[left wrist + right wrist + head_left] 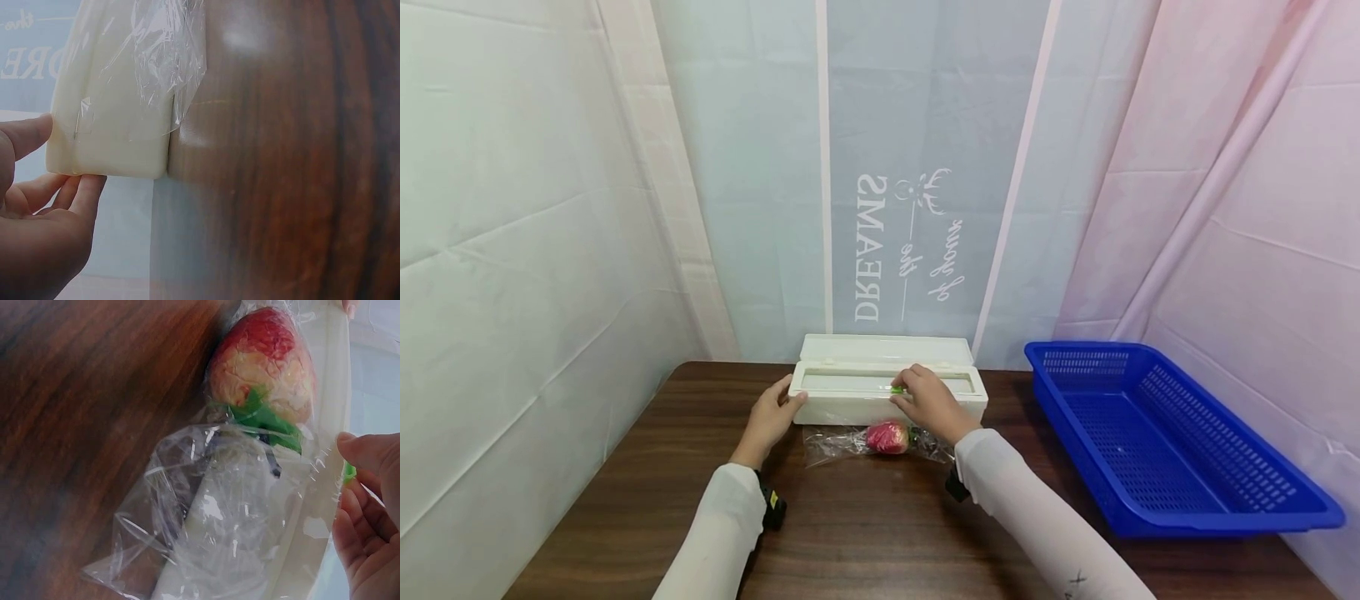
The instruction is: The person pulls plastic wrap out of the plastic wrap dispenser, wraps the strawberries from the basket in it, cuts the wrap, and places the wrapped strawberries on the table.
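Observation:
A long white cling film dispenser point(850, 408) lies across the table with its lid point(887, 347) raised at the back. My left hand point(770, 417) grips its left end, thumb on the front edge and fingers around the end, as the left wrist view also shows. Over the slot, my right hand point(931, 404) pinches a small green slide cutter point(897, 389), mostly covered by the fingers. Clear film point(237, 512) hangs down the dispenser's front onto the table. Against it lies a red and cream fruit point(887, 437) with green leaves point(265, 419) and a dark stem, apparently artificial.
A blue perforated plastic basket point(1075, 454) stands on the right side of the brown wooden table point(865, 533). Pale curtains point(760, 208) hang behind and on both sides, the back one close behind the raised lid.

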A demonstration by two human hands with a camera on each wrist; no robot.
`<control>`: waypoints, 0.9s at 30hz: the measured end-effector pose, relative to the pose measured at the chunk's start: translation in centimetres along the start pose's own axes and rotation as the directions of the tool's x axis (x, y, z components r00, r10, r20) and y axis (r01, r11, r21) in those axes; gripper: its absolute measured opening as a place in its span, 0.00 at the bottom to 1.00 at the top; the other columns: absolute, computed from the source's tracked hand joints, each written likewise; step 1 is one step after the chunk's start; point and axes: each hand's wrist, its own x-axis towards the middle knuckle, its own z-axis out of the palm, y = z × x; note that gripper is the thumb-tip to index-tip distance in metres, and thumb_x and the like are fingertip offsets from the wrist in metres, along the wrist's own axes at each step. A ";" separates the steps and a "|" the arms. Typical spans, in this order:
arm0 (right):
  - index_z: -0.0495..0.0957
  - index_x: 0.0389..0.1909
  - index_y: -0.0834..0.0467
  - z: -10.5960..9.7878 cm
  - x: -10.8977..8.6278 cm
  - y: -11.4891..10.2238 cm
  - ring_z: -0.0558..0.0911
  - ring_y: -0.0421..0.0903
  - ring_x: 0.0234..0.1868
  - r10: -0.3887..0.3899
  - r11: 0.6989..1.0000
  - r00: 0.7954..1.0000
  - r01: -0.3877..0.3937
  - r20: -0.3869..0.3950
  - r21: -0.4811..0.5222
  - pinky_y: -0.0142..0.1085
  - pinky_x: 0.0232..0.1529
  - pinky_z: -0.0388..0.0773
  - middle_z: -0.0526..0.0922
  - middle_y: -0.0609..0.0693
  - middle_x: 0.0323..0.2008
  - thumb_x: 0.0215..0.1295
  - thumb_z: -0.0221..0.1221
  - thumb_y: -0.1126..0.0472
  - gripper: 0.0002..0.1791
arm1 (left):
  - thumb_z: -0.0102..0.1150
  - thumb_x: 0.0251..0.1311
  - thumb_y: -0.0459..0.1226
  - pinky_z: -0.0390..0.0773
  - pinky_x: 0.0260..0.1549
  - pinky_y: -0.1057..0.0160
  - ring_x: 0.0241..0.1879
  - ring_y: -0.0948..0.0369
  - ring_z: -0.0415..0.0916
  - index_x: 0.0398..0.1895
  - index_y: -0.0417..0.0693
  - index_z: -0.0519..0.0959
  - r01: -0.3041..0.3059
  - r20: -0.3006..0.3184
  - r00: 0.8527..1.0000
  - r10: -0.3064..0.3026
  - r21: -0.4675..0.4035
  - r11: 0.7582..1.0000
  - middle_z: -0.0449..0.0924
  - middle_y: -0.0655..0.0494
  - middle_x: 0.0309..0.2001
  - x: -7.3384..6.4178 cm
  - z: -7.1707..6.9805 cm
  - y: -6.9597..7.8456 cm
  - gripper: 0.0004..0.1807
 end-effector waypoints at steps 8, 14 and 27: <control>0.78 0.39 0.57 0.3 0.1 0.2 0.75 0.42 0.39 -0.086 0.996 0.996 0.087 -0.035 0.011 0.37 0.40 0.79 0.77 0.49 0.36 0.58 0.63 0.60 0.09 | 0.52 0.65 0.45 0.66 0.59 0.45 0.63 0.48 0.58 0.70 0.44 0.56 0.009 -0.001 1.000 -0.009 0.005 1.000 0.59 0.40 0.67 0.1 0.0 0.0 0.33; 0.78 0.40 0.57 0.3 0.0 0.1 0.75 0.42 0.40 -0.107 0.994 0.994 0.108 -0.036 0.018 0.38 0.42 0.79 0.78 0.49 0.37 0.58 0.63 0.62 0.09 | 0.52 0.65 0.45 0.65 0.60 0.45 0.64 0.48 0.58 0.70 0.43 0.56 0.004 0.002 1.000 -0.004 0.004 1.000 0.59 0.39 0.67 0.1 0.0 0.0 0.34; 0.78 0.40 0.54 0.8 0.0 0.2 0.75 0.42 0.40 -0.143 0.990 0.987 0.142 -0.075 -0.022 0.38 0.41 0.79 0.78 0.47 0.38 0.57 0.63 0.64 0.10 | 0.52 0.65 0.45 0.65 0.60 0.45 0.64 0.47 0.57 0.70 0.41 0.55 -0.005 0.005 1.000 0.005 0.006 1.000 0.59 0.39 0.67 0.1 0.0 0.0 0.34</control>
